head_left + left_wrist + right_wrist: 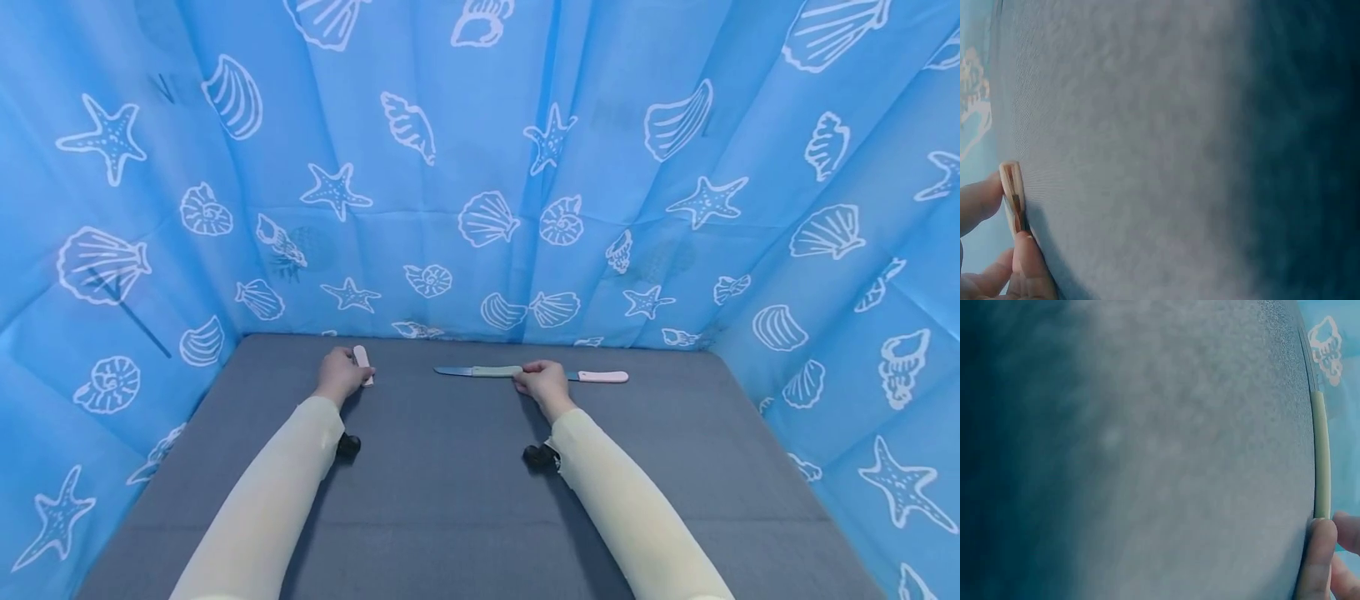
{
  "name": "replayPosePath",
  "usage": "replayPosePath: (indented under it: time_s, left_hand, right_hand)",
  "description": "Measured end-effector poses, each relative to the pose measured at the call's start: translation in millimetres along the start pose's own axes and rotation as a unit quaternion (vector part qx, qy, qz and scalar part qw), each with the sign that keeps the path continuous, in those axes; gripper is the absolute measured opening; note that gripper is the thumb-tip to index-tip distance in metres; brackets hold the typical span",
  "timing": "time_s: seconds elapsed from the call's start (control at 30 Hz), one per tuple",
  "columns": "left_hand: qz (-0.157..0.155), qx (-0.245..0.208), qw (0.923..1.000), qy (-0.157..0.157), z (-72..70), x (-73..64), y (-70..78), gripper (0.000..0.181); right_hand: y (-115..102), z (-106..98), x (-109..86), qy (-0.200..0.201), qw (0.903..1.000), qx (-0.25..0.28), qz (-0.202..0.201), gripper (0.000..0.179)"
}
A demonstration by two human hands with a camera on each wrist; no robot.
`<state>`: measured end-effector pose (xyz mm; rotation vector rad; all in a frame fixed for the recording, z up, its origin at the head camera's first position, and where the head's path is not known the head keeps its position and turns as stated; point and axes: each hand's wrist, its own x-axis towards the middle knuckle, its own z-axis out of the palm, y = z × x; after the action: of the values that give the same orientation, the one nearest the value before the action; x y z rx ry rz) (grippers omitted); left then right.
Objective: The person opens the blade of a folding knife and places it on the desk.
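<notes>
My left hand [341, 372] is at the far left of the table and pinches a short white slotted piece [362, 358] between thumb and fingers. Its slotted end [1012, 181] points up between the fingertips in the left wrist view; I cannot tell its exact kind. Right of the middle, my right hand [546, 385] pinches the handle end of a green-handled knife [495, 372], whose blade points left. The pale green handle [1321, 456] runs up from the fingertips in the right wrist view. Just right of that hand lies a pink-handled knife [603, 377], its blade partly hidden behind the hand.
A grey cloth-covered table [442, 500] spreads out in front of me. Close behind its far edge hangs a blue curtain [420, 250] with white shells and starfish, and it closes in both sides too.
</notes>
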<state>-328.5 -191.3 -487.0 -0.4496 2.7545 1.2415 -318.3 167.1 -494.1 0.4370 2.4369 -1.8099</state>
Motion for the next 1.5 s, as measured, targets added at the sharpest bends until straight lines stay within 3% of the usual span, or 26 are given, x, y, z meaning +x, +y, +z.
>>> replayPosePath:
  time_s: [0.43, 0.73, 1.03, 1.23, 1.5]
  left_hand:
    - [-0.004, -0.028, 0.9992, -0.027, -6.7, -1.5, -4.2, 0.051]
    - [-0.009, -0.039, 0.9983, -0.042, -5.9, -4.3, -5.7, 0.041]
    - [0.005, -0.025, 0.9995, -0.018, -2.8, 1.6, -10.3, 0.03]
    - [0.008, -0.026, 0.9994, -0.023, -1.6, -0.3, -10.7, 0.032]
    - [0.04, -0.03, 0.9986, -0.02, 4.3, -5.8, -6.1, 0.034]
  right_hand:
    - [-5.2, -8.1, -15.7, -0.041, 0.9989, 0.021, -0.007, 0.03]
    - [-15.5, -1.4, -27.6, -0.066, 0.9974, -0.006, -0.028, 0.027]
    - [-28.6, 10.6, -35.2, -0.087, 0.9952, 0.001, -0.045, 0.027]
    - [-35.2, 16.0, -38.9, -0.095, 0.9941, -0.008, -0.052, 0.025]
    - [-46.3, 25.1, -45.6, -0.106, 0.9925, -0.005, -0.061, 0.023]
